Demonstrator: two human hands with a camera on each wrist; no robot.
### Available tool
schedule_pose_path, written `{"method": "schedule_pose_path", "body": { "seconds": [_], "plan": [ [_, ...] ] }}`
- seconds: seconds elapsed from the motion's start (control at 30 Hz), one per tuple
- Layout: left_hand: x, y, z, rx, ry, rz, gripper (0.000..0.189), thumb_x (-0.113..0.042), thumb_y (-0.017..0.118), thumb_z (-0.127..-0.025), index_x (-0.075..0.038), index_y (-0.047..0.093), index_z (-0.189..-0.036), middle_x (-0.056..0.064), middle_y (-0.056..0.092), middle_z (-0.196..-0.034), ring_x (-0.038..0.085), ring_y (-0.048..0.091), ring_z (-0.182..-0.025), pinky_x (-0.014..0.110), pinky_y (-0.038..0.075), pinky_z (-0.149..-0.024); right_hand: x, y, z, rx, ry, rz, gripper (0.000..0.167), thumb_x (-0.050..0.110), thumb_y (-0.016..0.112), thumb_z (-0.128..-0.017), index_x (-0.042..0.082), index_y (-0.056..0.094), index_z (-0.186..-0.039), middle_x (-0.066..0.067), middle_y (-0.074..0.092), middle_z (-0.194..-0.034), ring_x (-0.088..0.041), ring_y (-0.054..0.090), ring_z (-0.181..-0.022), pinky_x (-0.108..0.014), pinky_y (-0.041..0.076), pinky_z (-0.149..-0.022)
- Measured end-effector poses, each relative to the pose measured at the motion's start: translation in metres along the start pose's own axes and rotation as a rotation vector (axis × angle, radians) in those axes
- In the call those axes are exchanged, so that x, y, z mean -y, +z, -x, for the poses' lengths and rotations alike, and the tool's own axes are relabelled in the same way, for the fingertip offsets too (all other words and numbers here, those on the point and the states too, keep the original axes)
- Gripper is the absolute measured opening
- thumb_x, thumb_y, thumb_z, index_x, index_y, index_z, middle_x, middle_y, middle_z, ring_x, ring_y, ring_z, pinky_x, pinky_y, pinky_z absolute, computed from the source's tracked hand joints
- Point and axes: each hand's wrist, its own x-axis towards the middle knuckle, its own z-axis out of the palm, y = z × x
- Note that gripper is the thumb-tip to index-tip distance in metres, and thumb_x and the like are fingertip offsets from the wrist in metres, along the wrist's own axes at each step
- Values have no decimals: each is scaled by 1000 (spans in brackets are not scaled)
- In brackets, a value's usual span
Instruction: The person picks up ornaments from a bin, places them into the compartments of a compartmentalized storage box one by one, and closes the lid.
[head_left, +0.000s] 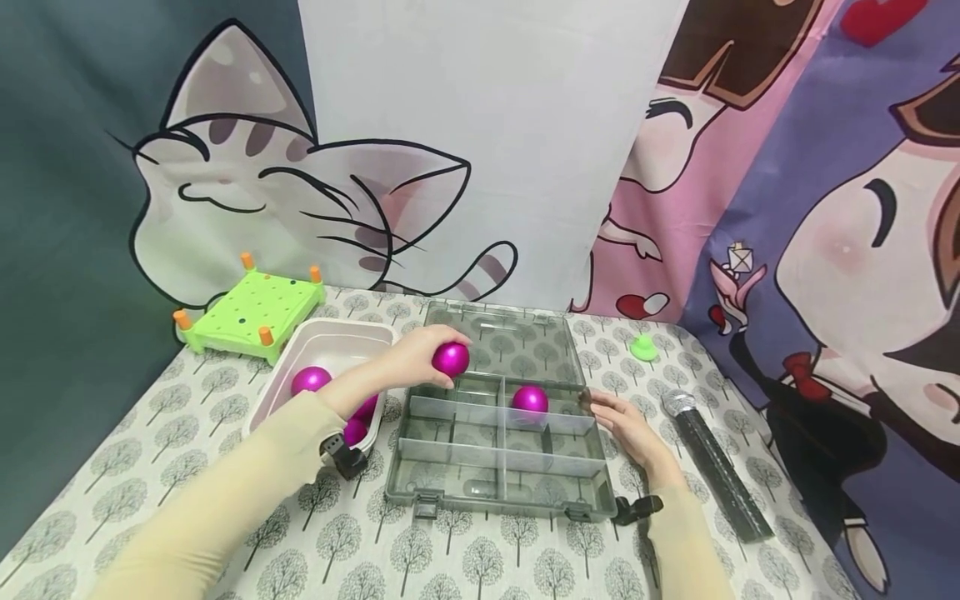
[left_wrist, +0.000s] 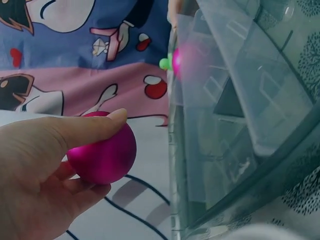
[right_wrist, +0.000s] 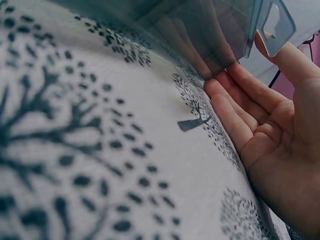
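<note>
My left hand (head_left: 412, 358) grips a shiny magenta ball (head_left: 451, 359) above the back left compartment of a clear grey divided box (head_left: 450, 481). In the left wrist view, thumb and fingers wrap round that held ball (left_wrist: 107, 155). Another magenta ball (head_left: 530, 402) sits in the back right compartment. The box's transparent lid (head_left: 510, 342) lies folded back behind it. My right hand (head_left: 626, 427) rests at the box's right side. In the right wrist view its fingers (right_wrist: 250, 90) reach fairly straight along the box wall, partly behind the clear plastic.
Left of the box stands a white basin (head_left: 352, 333) with several magenta balls (head_left: 311, 381). Behind it is a green pegged stand (head_left: 255, 310) with orange feet. A small green object (head_left: 643, 347) and a black microphone (head_left: 716, 467) with a silver head lie on the right.
</note>
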Motion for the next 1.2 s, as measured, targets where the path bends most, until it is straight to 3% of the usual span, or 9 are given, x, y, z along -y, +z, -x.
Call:
{"method": "schedule_pose_path", "body": {
  "seconds": [0.17,0.37,0.67,1.2],
  "plan": [
    [-1,9,-4,49,19,3,67,-10,87,-67,-4,61,-128,15,63,-129,35,59,-118,52,47,-103,2,1,0,11,-9,7,52,3,47,-100,-22,26,-140,16,68,-114,0,63,-107,-13,47,-96],
    [0,16,-10,108,-5,21,66,-10,88,-66,-4,61,-127,15,64,-127,34,60,-117,48,49,-102,1,0,1,27,-33,-15,49,2,46,-100,-22,29,-139,13,68,-116,-1,64,-108,-13,47,-97],
    [2,25,-16,220,-38,-32,67,-10,89,-63,-3,63,-124,15,67,-123,34,62,-113,44,51,-97,2,-1,0,-21,2,26,53,5,49,-99,-21,28,-141,20,66,-111,4,62,-105,-11,47,-94],
    [5,32,-21,234,-58,-66,69,-8,90,-61,-4,63,-125,15,64,-127,35,60,-117,47,49,-101,1,0,-1,-20,4,1,52,4,50,-98,-20,30,-140,20,67,-112,3,63,-105,-12,48,-94]
  ]
}}
